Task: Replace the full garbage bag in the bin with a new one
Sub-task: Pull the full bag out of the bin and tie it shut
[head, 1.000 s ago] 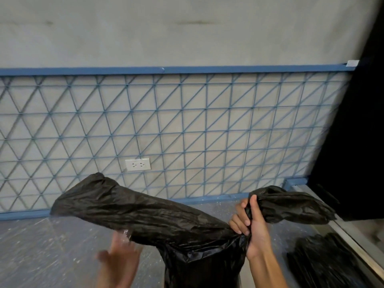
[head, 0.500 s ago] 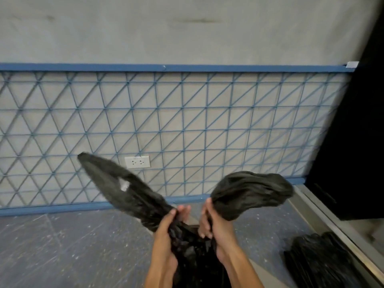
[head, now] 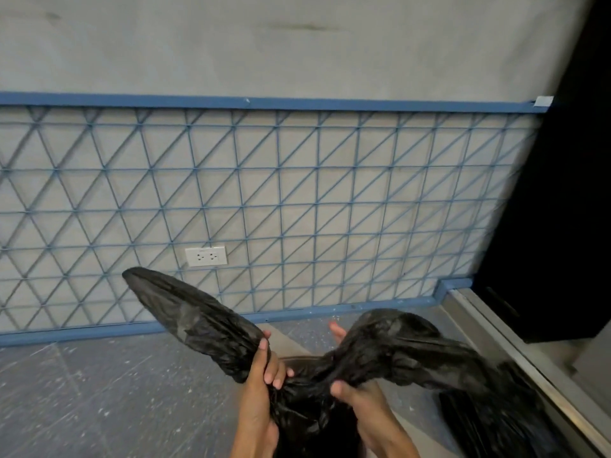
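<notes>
Now the left hand (head: 264, 368) is clenched round one gathered flap of the full garbage bag (head: 307, 414), fingers wrapped tight at the base of the ear that sticks up and to the left. The right hand (head: 350, 396) pinches the other flap where it narrows, thumb on the near side, fingertips peeking over the far side, and that ear flops out to the right. Both grips sit close together at the neck, most likely so the two ears can be crossed into a knot and the load sealed. The bag's body hangs below between the forearms; the bin itself can't be made out. On the floor (head: 99, 391) to the right lies another heap of black plastic (head: 496, 421), possibly the fresh liner. Behind stands the blue lattice (head: 297, 200) with a wall socket (head: 206, 256).
</notes>
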### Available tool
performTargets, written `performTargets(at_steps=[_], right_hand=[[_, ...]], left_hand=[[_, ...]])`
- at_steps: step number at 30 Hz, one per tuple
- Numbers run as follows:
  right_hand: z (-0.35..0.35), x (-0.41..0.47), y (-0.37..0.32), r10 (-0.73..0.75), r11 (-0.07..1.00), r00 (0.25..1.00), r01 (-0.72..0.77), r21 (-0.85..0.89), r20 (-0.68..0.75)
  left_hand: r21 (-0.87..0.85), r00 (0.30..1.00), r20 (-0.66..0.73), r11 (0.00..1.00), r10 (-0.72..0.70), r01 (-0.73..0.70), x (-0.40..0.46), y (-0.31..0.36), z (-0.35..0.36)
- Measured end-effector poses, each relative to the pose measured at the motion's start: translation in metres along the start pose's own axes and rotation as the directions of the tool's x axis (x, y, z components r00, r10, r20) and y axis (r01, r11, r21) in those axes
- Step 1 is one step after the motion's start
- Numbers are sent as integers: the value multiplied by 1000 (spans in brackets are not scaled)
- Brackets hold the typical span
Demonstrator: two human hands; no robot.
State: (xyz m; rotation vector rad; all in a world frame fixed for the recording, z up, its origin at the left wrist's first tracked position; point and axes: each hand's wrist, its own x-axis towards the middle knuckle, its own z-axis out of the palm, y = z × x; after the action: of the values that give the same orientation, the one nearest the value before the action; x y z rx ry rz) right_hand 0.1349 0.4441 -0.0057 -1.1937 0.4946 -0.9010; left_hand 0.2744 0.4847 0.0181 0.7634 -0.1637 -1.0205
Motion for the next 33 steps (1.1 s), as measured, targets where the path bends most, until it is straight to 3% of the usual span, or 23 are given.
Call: performTargets(at_steps=[3,7,9,10,13,14,15,17,19,23,25,27,30,33], right_hand=[[16,22,-19,47,974,986,-10,227,-157],[20,24,-18,148,739,928,126,661,-343],[16,26,-17,217,633,906,153,759,-363],[16,28,-19,262,653,892,116,748,-367],[16,49,-18,438,861,765,-206,466,-472],[17,59,-15,435,900,739,-358,249,-514],[20,68,-14,405,866,728,-499,-22,-553],[35,75,-16,300,622,786,-591,-514,-540],[49,76,-15,242,336,845,-534,-776,-476],[74,63,-11,181,-57,948,-254,-965,-261],[79,56,-13,125,-145,978,-146,-979,-164],[79,45,-17,-55,-192,996,-77,-978,-67],[63,31,-7,-290,-277,943,79,-958,162],[45,23,2,-529,-295,789,176,-939,314]], left_hand=[[118,999,-36,993,-17,21,-7,0,3],[-117,998,46,992,-40,45,-9,15,-1],[-200,999,45,979,-21,30,-4,22,-6],[-193,1000,30,981,-5,11,0,25,-9],[-18,999,16,999,32,-32,7,30,-9],[108,998,4,992,64,-64,8,29,-6],[262,994,-2,959,112,-107,8,27,-3],[545,972,5,814,234,-199,5,26,7],[666,946,55,694,319,-273,0,24,15],[767,890,189,503,416,-398,-3,27,28],[860,862,269,297,429,-416,1,32,24],[918,882,341,87,326,-387,11,36,18],[938,938,335,-123,84,-324,27,42,16],[892,939,316,-295,-135,-343,28,45,21]])
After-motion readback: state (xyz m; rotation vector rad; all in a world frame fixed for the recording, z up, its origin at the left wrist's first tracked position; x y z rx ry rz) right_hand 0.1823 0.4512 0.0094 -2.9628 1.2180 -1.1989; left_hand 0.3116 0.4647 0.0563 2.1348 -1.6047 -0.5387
